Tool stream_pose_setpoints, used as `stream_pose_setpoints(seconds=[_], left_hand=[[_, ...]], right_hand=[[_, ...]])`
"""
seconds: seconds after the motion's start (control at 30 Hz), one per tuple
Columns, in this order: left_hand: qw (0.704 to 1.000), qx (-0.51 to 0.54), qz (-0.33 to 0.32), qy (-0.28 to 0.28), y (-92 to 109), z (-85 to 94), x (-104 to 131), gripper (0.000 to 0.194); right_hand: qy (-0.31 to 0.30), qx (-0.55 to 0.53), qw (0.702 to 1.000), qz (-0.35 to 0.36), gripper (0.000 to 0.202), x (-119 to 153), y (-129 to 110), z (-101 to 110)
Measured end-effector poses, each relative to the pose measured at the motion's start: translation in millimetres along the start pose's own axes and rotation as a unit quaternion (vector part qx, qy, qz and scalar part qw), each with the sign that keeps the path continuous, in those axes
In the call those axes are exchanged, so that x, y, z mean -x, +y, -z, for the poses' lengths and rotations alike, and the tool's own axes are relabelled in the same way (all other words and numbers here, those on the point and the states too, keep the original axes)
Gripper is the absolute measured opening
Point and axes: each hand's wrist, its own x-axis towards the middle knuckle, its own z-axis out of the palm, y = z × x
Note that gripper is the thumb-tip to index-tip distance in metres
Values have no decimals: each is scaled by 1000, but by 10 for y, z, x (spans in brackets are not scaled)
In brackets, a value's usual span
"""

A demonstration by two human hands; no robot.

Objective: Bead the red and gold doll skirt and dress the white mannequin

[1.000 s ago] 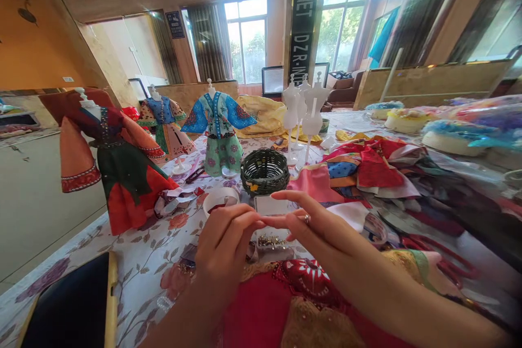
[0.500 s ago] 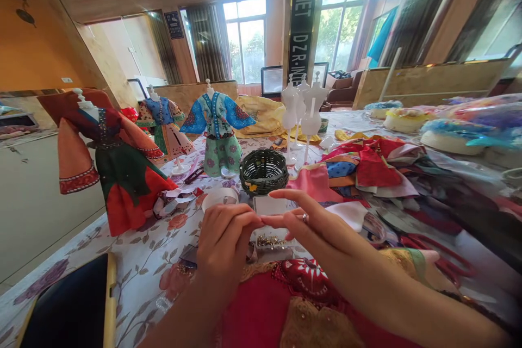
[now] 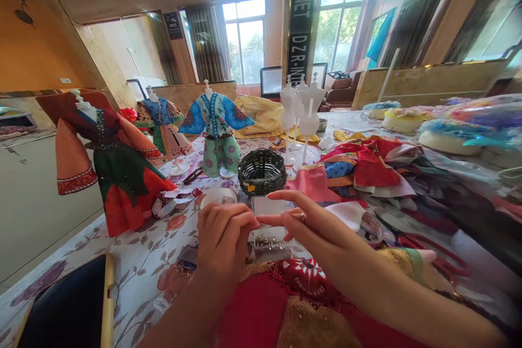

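My left hand is closed, its fingers curled and the tips pressed together in a pinch. My right hand, with a ring on one finger, meets those fingertips; its index finger is lifted and stretched out while the other fingers bend together. Whatever lies between the fingers is too small or hidden to make out. Just beyond and below them is an open clear plastic box with small gold and silver beads. Under my wrists lies a red garment with gold trim and a white flower motif.
A dark woven basket stands behind the box, beside a white tape roll. Dressed miniature mannequins are at left, bare white ones behind. Fabric pieces and red scissors lie right, a phone left.
The whole view has shifted very slightly. Both hands keep nearly the same pose, fingertips still together.
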Motion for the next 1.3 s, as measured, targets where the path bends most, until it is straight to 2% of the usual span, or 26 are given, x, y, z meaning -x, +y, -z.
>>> stream_pose_setpoints(seconds=[0.2,0.3,0.4,0.5,0.7,0.87,1.03,1.3], left_hand=[[1000,-7,-23,14,36,31,-30,15],[999,-1,-27,17,42,58,-32,16],[1000,5,-29,9,39,83,-23,15],[999,27,-23,5,45,99,-21,14],[994,103,22,-10,94,92,-52,17],[992,120,22,-11,132,84,-72,15],[991,133,34,-6,151,77,-60,14],[987,153,47,-17,154,77,-38,14]], right_hand=[[38,41,997,47,26,-59,43,28],[33,44,997,61,21,-86,41,60],[43,111,989,88,12,-104,26,91],[47,147,972,176,7,-145,57,125],[44,180,922,340,10,-216,242,206],[7,226,877,425,16,-188,336,264],[23,246,853,459,15,-187,349,264],[39,239,851,466,15,-185,323,232]])
